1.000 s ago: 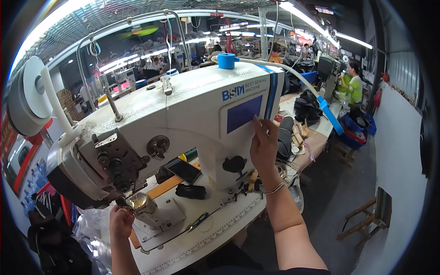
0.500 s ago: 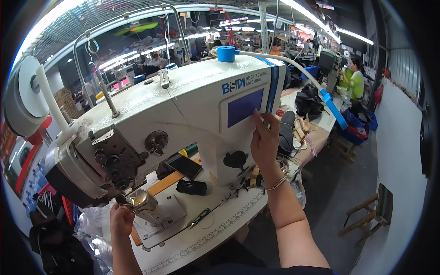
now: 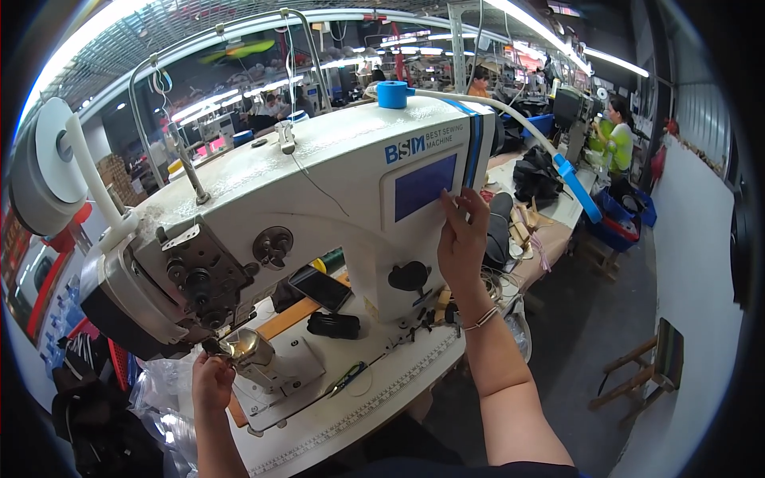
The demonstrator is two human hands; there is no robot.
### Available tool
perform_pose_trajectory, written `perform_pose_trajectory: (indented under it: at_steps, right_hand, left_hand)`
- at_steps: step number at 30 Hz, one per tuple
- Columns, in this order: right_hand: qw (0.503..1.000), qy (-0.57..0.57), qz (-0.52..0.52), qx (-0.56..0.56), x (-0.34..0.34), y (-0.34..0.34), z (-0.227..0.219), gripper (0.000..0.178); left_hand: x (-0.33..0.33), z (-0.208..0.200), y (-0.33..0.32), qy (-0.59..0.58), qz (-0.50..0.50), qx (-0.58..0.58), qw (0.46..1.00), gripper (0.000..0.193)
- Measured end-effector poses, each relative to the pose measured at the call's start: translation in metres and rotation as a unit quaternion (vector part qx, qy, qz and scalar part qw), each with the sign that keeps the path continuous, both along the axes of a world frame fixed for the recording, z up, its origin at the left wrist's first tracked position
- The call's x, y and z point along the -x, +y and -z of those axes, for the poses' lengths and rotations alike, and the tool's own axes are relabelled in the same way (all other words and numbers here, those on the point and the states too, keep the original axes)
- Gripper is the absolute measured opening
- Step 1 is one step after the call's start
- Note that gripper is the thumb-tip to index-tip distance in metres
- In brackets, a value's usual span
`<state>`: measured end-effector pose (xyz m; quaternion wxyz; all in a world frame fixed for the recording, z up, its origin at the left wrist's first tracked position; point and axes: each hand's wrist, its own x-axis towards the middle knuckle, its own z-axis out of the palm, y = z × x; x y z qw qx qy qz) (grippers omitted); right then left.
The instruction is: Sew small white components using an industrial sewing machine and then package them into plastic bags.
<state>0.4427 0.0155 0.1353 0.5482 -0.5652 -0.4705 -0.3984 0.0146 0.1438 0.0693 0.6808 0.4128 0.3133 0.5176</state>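
A large white sewing machine (image 3: 335,183) stands in front of me. My right hand (image 3: 464,243) is raised to the blue display panel (image 3: 425,188), with a fingertip at its lower right edge; it holds nothing and its fingers are apart, partly bent. At the lower left, my left hand (image 3: 212,382) is closed in a pinch beneath the needle area, beside the metal post (image 3: 253,352). A small dark piece shows at its fingertips, but I cannot make out what it is. A loose thread (image 3: 323,190) hangs across the machine's front.
On the machine bed lie thread snips (image 3: 347,379), a black pouch-like item (image 3: 333,325) and a phone (image 3: 320,287). A ruler strip (image 3: 374,406) runs along the front edge. A wooden stool (image 3: 649,370) is at right. A co-worker (image 3: 617,139) sits farther back.
The loose thread on the machine's front has shifted to the right and hangs longer. Both hands stay almost where they were, the right at the panel and the left by the post.
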Motion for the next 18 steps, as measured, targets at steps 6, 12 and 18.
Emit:
perform_pose_trajectory:
  at_steps: [6,12,18]
  right_hand:
    - [0.999,0.025,-0.015,-0.017,-0.0065,0.0061,0.0050,0.045]
    - [0.998,0.042,-0.034,-0.022,-0.0061,0.0025,0.0016,0.044]
    - [0.998,0.052,-0.039,-0.024,-0.0057,0.0027,0.0004,0.042]
  left_hand:
    - [-0.0010,-0.0017,-0.0028,-0.002,-0.001,0.000,1.000,0.018]
    - [-0.0028,-0.0056,-0.0047,0.003,0.001,0.004,1.000,0.012]
    - [-0.0029,-0.0061,-0.0056,0.015,0.002,0.000,1.000,0.011]
